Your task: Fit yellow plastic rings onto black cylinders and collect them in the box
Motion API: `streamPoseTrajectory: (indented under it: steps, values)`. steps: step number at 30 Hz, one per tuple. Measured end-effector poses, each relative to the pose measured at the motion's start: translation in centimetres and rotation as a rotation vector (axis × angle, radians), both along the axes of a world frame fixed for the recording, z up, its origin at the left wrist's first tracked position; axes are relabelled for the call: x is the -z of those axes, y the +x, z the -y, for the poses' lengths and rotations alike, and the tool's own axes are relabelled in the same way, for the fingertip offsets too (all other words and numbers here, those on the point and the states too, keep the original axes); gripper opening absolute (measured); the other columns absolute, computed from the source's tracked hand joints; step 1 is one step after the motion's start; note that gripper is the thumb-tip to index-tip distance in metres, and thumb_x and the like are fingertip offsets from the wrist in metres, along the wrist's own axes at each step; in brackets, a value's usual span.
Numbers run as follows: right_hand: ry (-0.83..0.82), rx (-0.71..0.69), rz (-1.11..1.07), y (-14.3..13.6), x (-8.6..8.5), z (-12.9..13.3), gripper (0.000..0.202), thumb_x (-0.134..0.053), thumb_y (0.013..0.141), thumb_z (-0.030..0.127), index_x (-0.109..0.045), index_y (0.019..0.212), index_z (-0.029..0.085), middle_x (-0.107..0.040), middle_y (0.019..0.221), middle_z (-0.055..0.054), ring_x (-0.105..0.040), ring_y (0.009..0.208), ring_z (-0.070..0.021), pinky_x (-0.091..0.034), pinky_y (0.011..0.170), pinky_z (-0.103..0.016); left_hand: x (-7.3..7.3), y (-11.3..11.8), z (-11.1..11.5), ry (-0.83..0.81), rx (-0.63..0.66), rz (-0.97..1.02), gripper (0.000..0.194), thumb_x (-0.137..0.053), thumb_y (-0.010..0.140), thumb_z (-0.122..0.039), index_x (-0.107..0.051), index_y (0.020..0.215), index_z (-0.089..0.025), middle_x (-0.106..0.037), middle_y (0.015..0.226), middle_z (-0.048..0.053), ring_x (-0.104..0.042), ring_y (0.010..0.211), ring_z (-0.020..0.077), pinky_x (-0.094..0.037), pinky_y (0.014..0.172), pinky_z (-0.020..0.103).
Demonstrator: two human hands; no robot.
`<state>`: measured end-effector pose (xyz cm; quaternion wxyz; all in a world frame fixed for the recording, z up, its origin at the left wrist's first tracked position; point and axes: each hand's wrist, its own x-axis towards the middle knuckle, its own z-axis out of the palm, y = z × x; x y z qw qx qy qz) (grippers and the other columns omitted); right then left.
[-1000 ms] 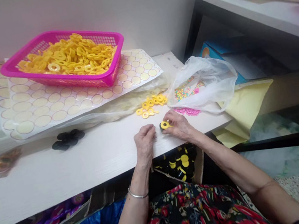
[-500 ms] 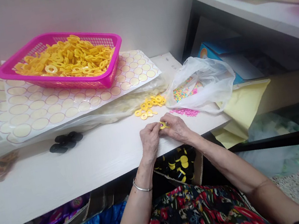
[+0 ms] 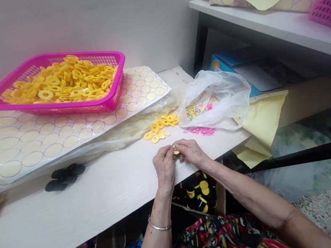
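Fingers of the left hand [image 3: 164, 167] are pinched on the left edge of a small disc [image 3: 176, 152], and those of the right hand [image 3: 192, 152] are clamped on its right edge, so it sits between both sets of fingertips at the near side of the white table [image 3: 110, 193]. A piece this small probably does best with light, even pressure from both sides, its face held steady and the fingertips off its pink middle. It looks yellow with a dark part, likely hard plastic. At left lie smooth, rounded black pieces [image 3: 61, 176]; farther back, a lattice-walled pink basket [image 3: 85, 107] holds heaped, flat yellow rings [image 3: 71, 74] on a glossy sheet [image 3: 53, 150] printed with ovals. Rightward come loose tabbed rings [image 3: 161, 134], tiny pink bits [image 3: 200, 131] and a thin, crinkled plastic bag [image 3: 229, 104] of round beads [image 3: 195, 111].
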<state>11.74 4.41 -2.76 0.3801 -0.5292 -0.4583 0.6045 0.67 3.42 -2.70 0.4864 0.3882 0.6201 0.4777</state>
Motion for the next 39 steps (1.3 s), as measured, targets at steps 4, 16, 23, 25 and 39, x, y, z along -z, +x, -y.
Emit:
streamPoseTrajectory:
  steps: [4,16,23,25,39]
  values:
    - [-0.073,0.074,-0.023,-0.5,-0.3,0.0,0.027,-0.05,0.075,0.038,-0.062,0.079,0.014,-0.052,0.056,0.002,-0.043,0.039,-0.0056,-0.029,0.033,-0.016,0.2,0.4,-0.1,-0.007,-0.013,-0.055,0.034,-0.057,0.073,-0.045,-0.068,0.076,-0.012,-0.058,0.055,0.001,-0.05,0.052,0.0109,-0.039,0.051,0.022]
    - [-0.292,0.223,-0.217,-0.9,-0.8,-0.4,0.023,-0.063,0.063,0.031,-0.062,0.077,0.013,-0.06,0.059,-0.001,-0.056,0.043,-0.0119,-0.049,0.038,-0.025,0.9,1.1,-0.3,0.015,-0.082,-0.138,0.029,-0.056,0.075,-0.042,-0.063,0.067,-0.015,-0.059,0.061,0.0,-0.051,0.057,0.0113,-0.04,0.053,0.021]
    - [-0.301,0.174,-0.237,-1.0,-1.0,0.1,0.018,-0.061,0.063,0.028,-0.061,0.072,0.012,-0.056,0.048,-0.001,-0.051,0.038,-0.0101,-0.043,0.035,-0.021,0.7,-0.6,0.5,0.041,0.133,-0.033,0.032,-0.059,0.073,-0.044,-0.065,0.079,-0.014,-0.06,0.065,0.001,-0.051,0.056,0.011,-0.041,0.052,0.022]
    - [-0.263,0.222,-0.244,-0.8,-1.5,0.6,0.016,-0.062,0.061,0.026,-0.061,0.069,0.013,-0.056,0.05,0.001,-0.05,0.038,-0.0094,-0.041,0.034,-0.02,0.5,-0.9,0.8,0.088,0.266,-0.008,0.034,-0.068,0.066,-0.039,-0.064,0.088,-0.014,-0.061,0.072,0.001,-0.05,0.057,0.0098,-0.042,0.053,0.021]
    - [-0.104,0.095,-0.372,6.8,-5.2,10.6,0.047,-0.063,0.069,0.055,-0.064,0.091,0.013,-0.059,0.073,-0.002,-0.054,0.055,-0.0081,-0.045,0.048,-0.02,-3.5,3.6,6.7,0.605,0.539,-0.318,0.031,-0.073,0.063,-0.024,-0.069,0.093,-0.022,-0.064,0.084,0.004,-0.054,0.081,0.0179,-0.046,0.072,0.031]
